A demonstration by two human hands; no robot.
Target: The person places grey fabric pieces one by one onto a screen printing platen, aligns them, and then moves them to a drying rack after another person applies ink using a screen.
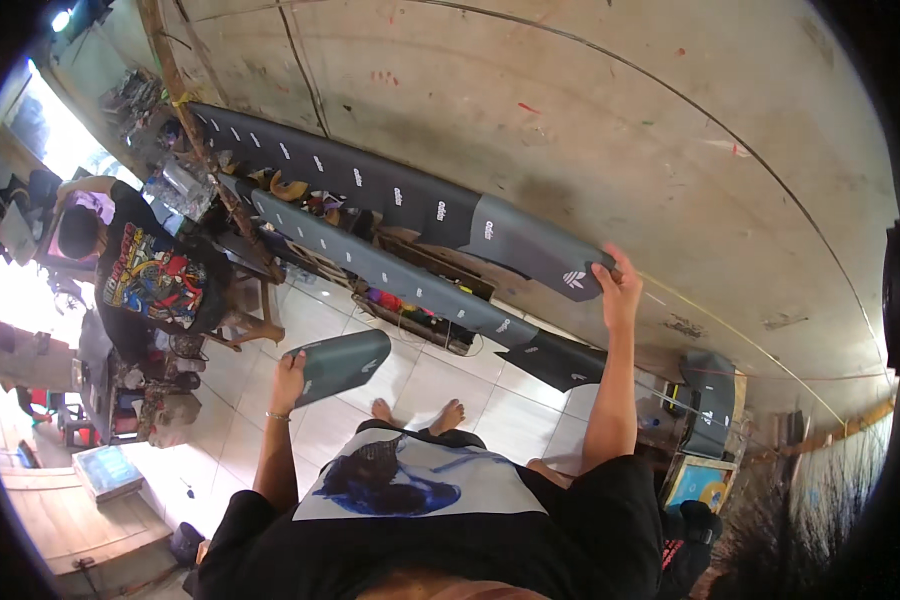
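My left hand [288,383] is closed round the edge of a dark grey-green flat piece [344,368] with a small pale mark near its far end. I cannot tell whether it is one sheet or a stack. Up on the right, my right hand [620,288] has its fingers at the end of a dark grey printed panel [545,252]. That panel is the nearest in an upper row of overlapping dark panels [370,188] along the wall. Below it runs a second row of similar pieces [380,268], its last darker panel [550,360] hanging near my right forearm.
A wooden pole [215,170] stands by the rows' far end. At the left, a person in a black printed shirt [160,265] sits on a wooden stool [260,300]. A low rack [420,320] with colourful items is under the rows. More dark panels [710,400] hang at the right.
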